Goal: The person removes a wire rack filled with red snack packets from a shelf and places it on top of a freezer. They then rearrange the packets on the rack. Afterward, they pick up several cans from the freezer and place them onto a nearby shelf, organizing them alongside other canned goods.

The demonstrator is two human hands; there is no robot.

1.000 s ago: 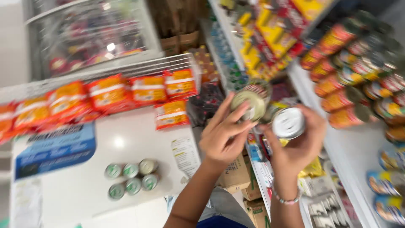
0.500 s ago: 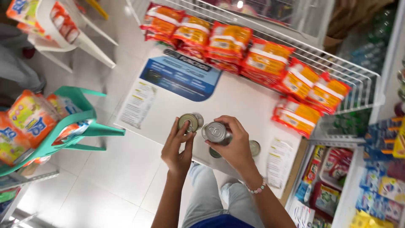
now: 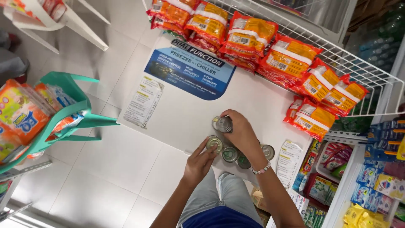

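Two hands work over a cluster of small tins on the white freezer lid (image 3: 177, 122). Right hand (image 3: 242, 135) has its fingers curled around a silver can (image 3: 224, 124), held at the cluster's far edge. Left hand (image 3: 200, 162) has fingertips closed on the rim of a gold-topped can (image 3: 214, 143) standing on the lid. Three more cans (image 3: 231, 154) stand just beside them. Orange snack packets (image 3: 291, 59) line a wire rack (image 3: 371, 80) behind.

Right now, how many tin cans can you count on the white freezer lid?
6 visible: one under the right hand, one behind it, one at the left hand, two beside it, one far right. The right hand may hide more.
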